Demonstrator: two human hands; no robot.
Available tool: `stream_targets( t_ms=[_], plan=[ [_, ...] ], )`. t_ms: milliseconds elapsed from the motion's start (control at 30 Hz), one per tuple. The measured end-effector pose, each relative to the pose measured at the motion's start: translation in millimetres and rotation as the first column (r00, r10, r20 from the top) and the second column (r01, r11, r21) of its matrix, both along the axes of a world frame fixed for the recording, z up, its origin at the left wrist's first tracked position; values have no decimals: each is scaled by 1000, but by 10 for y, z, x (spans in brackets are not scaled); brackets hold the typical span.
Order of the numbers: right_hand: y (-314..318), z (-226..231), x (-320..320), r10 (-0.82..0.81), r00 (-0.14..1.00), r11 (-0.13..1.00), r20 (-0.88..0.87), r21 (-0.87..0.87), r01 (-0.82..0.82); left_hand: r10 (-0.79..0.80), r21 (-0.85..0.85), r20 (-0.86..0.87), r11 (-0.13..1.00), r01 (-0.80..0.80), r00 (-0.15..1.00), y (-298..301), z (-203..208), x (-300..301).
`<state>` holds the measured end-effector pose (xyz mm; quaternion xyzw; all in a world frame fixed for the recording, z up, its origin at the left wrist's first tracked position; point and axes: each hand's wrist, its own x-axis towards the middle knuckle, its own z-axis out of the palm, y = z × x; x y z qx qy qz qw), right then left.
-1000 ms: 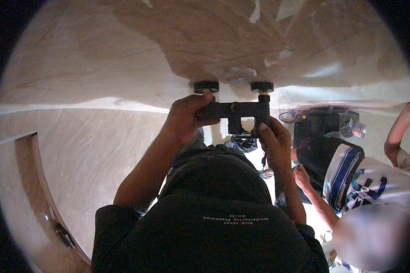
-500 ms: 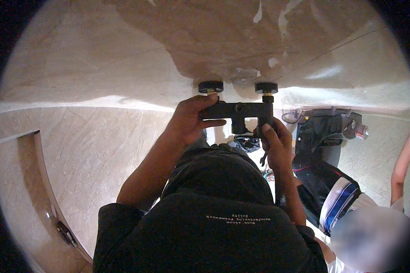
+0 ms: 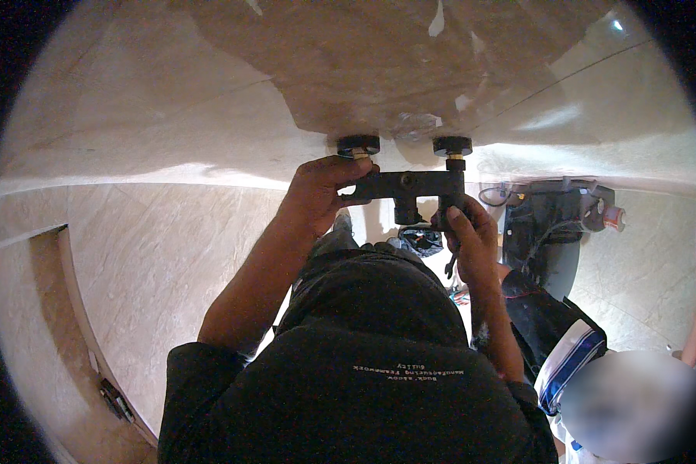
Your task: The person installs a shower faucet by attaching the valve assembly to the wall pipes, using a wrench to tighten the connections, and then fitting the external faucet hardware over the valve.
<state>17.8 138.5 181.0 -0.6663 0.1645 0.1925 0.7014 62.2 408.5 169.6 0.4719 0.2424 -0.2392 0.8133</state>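
A black mixer tap [image 3: 425, 184] spans the space between my hands, just in front of the tiled wall. My left hand [image 3: 311, 197] is closed round its left end, fingertips up by the brass-coloured fitting under the left black round cover [image 3: 358, 145]. Gripping the tap's right end from below is my right hand [image 3: 478, 241], its thumb on the black body. The right round cover [image 3: 452, 145] sits on the wall, with a brass and black connector leading down to the tap. A dark open-ended spanner [image 3: 450, 267] hangs beside my right palm; how it is held is hidden.
Another person [image 3: 572, 356] is close by on the right, below a dark seat-like object [image 3: 545, 232] with a transparent container [image 3: 611, 219] near it. A black bag [image 3: 421, 241] lies beneath the tap. Left stands a ledge [image 3: 93, 332] with a dark item on it.
The tap has risen slightly toward the wall covers, and my left fingers have closed in on its end. The other person on the right has shifted lower.
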Motion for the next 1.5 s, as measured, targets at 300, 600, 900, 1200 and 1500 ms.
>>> stream_targets(
  t_ms=[300,600,900,1200,1500],
  plan=[
    [12,0,-4,-64,998,998,11,7,63,32,-138,-90,989,-44,995,-29,45,-25],
    [62,96,-1,-66,997,998,48,-10,67,64,-101,-143,992,-78,988,-34,316,-4],
    [119,163,-7,-51,998,998,41,-44,53,43,287,89,956,-66,995,-48,205,-24],
    [128,156,0,-62,997,998,46,6,62,-13,-279,-57,960,-3,998,130,251,-21],
    [153,211,36,-66,997,998,47,19,65,58,139,70,988,-67,996,-35,350,9]
  ],
)
